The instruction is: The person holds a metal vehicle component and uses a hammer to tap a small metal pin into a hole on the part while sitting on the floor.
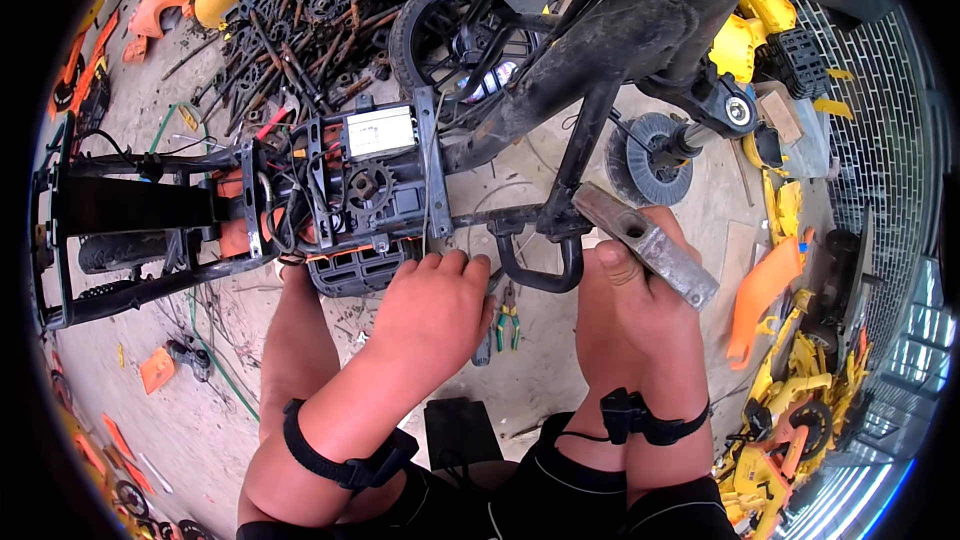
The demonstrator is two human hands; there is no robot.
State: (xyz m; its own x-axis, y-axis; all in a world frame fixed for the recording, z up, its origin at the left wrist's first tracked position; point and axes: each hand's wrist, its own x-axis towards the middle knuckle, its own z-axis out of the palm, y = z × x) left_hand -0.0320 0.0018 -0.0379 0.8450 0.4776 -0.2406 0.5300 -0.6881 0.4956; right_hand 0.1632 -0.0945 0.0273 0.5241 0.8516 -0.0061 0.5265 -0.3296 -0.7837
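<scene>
While clasping the hammer (662, 253) in the right hand (648, 305), slants its head up-left toward the black frame (600, 60); curls the left hand (432, 305) beside the motor (402, 204), cannot tell around what.

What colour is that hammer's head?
The hammer head is grey with brownish patches, best seen in the head view.

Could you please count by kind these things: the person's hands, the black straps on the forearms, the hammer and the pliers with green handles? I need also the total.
Hands: 2 (left hand, right hand)
Straps: 2
Hammer: 1
Pliers: 1
Total: 6
</scene>
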